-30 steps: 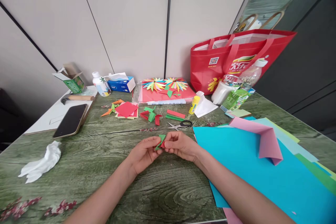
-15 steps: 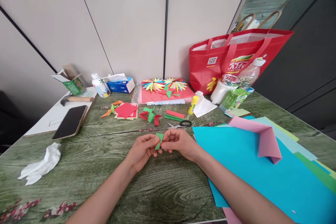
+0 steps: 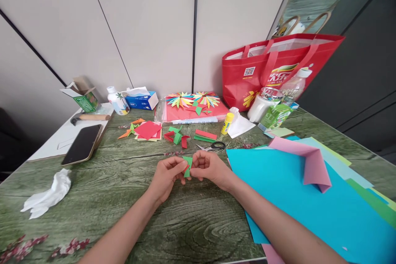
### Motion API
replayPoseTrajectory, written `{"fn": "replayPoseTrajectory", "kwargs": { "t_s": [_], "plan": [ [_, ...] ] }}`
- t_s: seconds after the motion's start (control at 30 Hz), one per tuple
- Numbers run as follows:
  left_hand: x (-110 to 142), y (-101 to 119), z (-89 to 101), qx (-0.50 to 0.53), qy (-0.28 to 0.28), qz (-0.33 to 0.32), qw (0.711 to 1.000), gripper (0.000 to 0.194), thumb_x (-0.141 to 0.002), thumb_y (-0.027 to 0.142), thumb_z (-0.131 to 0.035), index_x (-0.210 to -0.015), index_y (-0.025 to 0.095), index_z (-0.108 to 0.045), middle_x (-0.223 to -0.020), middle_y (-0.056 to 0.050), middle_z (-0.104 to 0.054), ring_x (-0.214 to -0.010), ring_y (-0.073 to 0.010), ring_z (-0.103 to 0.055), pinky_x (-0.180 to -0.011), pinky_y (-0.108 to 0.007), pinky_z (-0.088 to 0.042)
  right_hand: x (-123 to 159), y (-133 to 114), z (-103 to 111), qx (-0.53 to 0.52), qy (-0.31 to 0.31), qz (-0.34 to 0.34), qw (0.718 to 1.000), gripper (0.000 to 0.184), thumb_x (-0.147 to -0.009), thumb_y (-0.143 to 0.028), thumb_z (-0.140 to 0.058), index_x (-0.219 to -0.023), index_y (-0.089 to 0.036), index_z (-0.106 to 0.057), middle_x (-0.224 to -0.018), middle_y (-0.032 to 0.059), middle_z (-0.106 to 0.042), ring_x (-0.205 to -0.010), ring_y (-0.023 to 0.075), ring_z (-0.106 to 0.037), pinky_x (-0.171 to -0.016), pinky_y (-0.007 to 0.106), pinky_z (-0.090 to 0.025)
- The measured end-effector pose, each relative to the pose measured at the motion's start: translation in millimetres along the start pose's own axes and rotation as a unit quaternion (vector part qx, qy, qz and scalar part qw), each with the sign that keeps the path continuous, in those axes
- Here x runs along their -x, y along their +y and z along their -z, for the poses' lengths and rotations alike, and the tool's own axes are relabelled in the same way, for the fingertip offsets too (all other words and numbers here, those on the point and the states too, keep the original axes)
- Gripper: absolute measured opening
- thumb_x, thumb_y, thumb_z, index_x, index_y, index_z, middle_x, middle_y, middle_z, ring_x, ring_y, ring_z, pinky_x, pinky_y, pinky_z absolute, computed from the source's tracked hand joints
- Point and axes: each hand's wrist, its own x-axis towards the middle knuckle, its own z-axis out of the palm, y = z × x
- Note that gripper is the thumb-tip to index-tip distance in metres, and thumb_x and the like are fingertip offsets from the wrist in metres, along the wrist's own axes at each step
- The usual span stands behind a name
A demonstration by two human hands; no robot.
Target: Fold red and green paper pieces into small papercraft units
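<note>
Between my two hands is a small folded paper piece [image 3: 187, 166], green with a bit of red showing. My left hand [image 3: 168, 173] pinches its left side between thumb and fingers. On the right side, my right hand [image 3: 212, 170] grips the edge with curled fingers; its fingertips partly hide the paper. Just beyond the hands lie scissors [image 3: 213, 146] with black handles. Behind them are green and red folded pieces [image 3: 177, 136] and a pair of red and green paper strips [image 3: 206, 135]. A yellow glue stick [image 3: 227, 123] stands upright to their right.
Large blue paper [image 3: 284, 189] covers the right side, with a folded pink strip [image 3: 314, 163] on top. A phone [image 3: 83, 144], a hammer [image 3: 93, 117] and crumpled tissue [image 3: 49, 194] lie left. A red bag [image 3: 241, 78] stands at the back right, near paper stars [image 3: 179, 100].
The hands stay in nearly the same place. The folded paper piece has turned slightly between the fingers, showing a little less red along its middle.
</note>
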Motion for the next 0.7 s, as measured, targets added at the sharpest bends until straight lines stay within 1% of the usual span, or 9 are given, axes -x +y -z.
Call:
{"fn": "replayPoseTrajectory", "kwargs": {
  "t_s": [0.13,0.3,0.4,0.5,0.6,0.7],
  "plan": [
    [-0.3,-2.0,-1.7,-0.011,0.006,-0.009,1.000,0.018,-0.067,0.029,-0.068,-0.065,0.011,-0.062,-0.053,-0.002,-0.061,-0.046,-0.0099,-0.054,-0.039,-0.018,-0.040,-0.7,1.6,-2.1,0.006,0.012,-0.010,1.000,0.028,-0.058,-0.019,-0.067,-0.074,-0.018,-0.045,-0.053,-0.0057,-0.057,-0.044,0.0064,-0.047,-0.041,0.018,-0.037],
    [0.2,-4.1,-2.0,-0.067,0.042,-0.049,0.996,0.017,-0.067,0.029,-0.067,-0.066,0.012,-0.062,-0.052,0.000,-0.059,-0.042,-0.0080,-0.049,-0.039,-0.019,-0.042,-0.4,1.9,-3.4,0.019,0.018,-0.008,1.000,0.028,-0.057,-0.013,-0.062,-0.081,-0.018,-0.047,-0.055,-0.0063,-0.056,-0.049,0.0080,-0.051,-0.044,0.019,-0.042],
    [0.4,-2.3,-2.4,-0.141,0.053,-0.073,0.986,0.017,-0.068,0.029,-0.065,-0.066,0.013,-0.062,-0.052,0.001,-0.058,-0.040,-0.0077,-0.049,-0.040,-0.019,-0.041,-0.5,1.8,-2.9,0.036,0.008,-0.005,0.999,0.020,-0.058,-0.013,-0.060,-0.076,-0.016,-0.052,-0.056,-0.0058,-0.055,-0.048,0.0071,-0.049,-0.046,0.020,-0.044],
    [0.7,1.2,-3.5,-0.191,0.054,-0.075,0.977,0.018,-0.069,0.031,-0.064,-0.066,0.013,-0.061,-0.051,0.002,-0.056,-0.037,-0.0075,-0.049,-0.039,-0.019,-0.041,-0.6,1.2,-2.4,0.063,0.008,-0.009,0.998,0.011,-0.059,-0.013,-0.059,-0.069,-0.015,-0.054,-0.055,-0.0057,-0.053,-0.046,0.0057,-0.047,-0.046,0.019,-0.043],
    [0.6,2.6,-4.2,-0.189,0.050,-0.059,0.979,0.019,-0.068,0.032,-0.064,-0.067,0.014,-0.060,-0.051,0.003,-0.057,-0.036,-0.0076,-0.049,-0.037,-0.019,-0.040,-0.6,1.8,-2.2,0.078,0.020,-0.019,0.997,0.010,-0.060,-0.015,-0.060,-0.066,-0.015,-0.053,-0.053,-0.0057,-0.052,-0.045,0.0055,-0.046,-0.044,0.018,-0.041],
    [0.1,-0.5,-4.3,-0.177,0.071,-0.052,0.980,0.019,-0.066,0.031,-0.065,-0.065,0.014,-0.058,-0.047,0.004,-0.054,-0.033,-0.0065,-0.045,-0.033,-0.018,-0.037,-0.8,5.0,-2.0,0.086,0.014,-0.022,0.996,0.013,-0.061,-0.020,-0.063,-0.064,-0.015,-0.051,-0.053,-0.0052,-0.053,-0.044,0.0052,-0.045,-0.043,0.018,-0.041]
  ]
}}
